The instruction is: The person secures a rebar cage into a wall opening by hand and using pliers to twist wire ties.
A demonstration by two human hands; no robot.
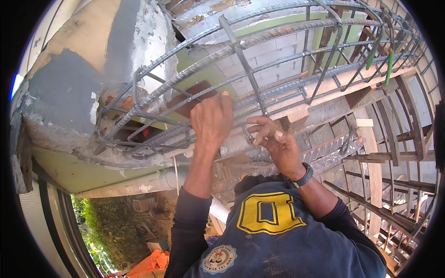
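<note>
The left hand (212, 118) curls its fingers inward at the near side of a long grey ribbed-steel reinforcing-bar cage (238, 48), any grip hidden behind the knuckles. The right hand (278, 147) sits just beside it, fingers loosely bent; whether they pinch anything cannot be told. The cage runs above a pale wooden plank (343, 92).

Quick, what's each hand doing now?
Left hand: closed at the steel bars; what it holds is hidden.
Right hand: half open; can't tell if holding anything.

Two hands (211, 116) (just one wristwatch (304, 176)), two green handles (390, 67), one rebar cage (244, 65).
</note>
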